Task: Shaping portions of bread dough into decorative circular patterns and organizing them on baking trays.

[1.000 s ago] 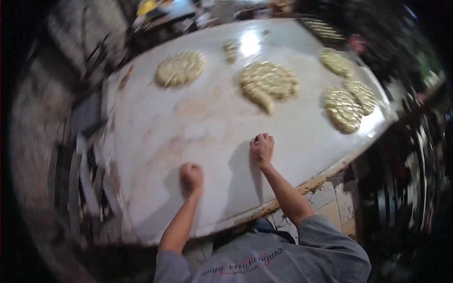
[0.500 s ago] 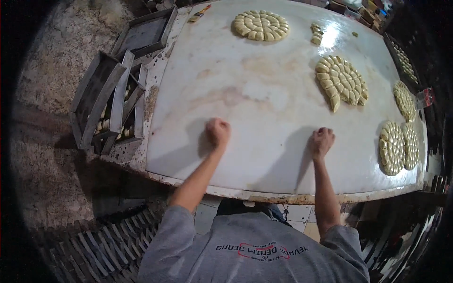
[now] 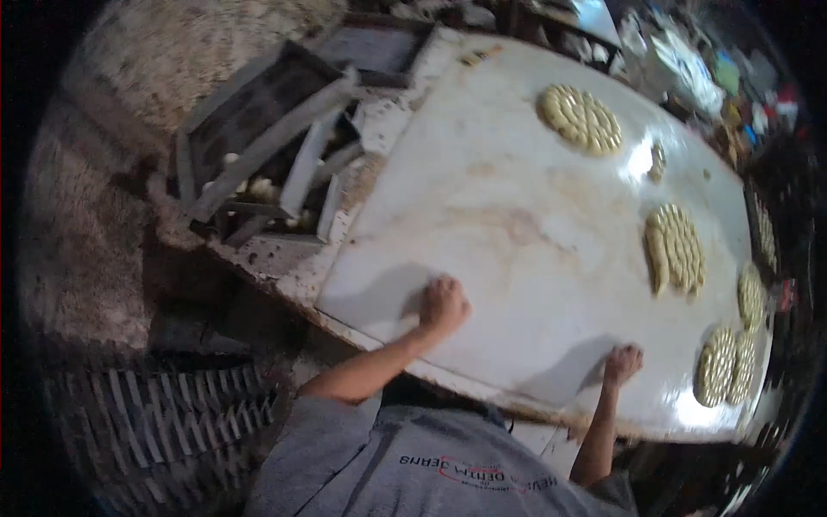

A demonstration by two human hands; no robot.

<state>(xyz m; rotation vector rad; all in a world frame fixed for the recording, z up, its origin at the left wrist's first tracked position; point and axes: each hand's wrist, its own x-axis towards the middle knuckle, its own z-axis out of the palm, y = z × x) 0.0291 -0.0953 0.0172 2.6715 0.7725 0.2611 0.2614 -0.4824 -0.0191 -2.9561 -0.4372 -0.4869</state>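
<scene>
My left hand [image 3: 445,303] is a closed fist on the near left part of a pale marble-like tabletop [image 3: 508,293]. Farther right, my right hand [image 3: 623,364] also rests on the top, curled closed near the front edge. Nothing shows in either fist. Nearest the right hand are pale, glossy cut-dough rounds: one [image 3: 715,366] at the right edge, with others close beside it, and a partly uneven slab of pieces [image 3: 674,250] farther back. Another round [image 3: 581,119] lies toward the far side, with a short strip of pieces [image 3: 657,162] to its right.
Metal trays [image 3: 258,121] lean stacked at the table's left corner, pale pieces inside them. A shallow tray [image 3: 379,52] sits behind, near a flat brush [image 3: 481,56]. Plastic bags and clutter [image 3: 689,73] crowd the far right. Slatted metal racks [image 3: 164,414] stand low at left.
My view has swung left and tilted, so the table and dough appear shifted right and lower. Both fists stay closed on the tabletop.
</scene>
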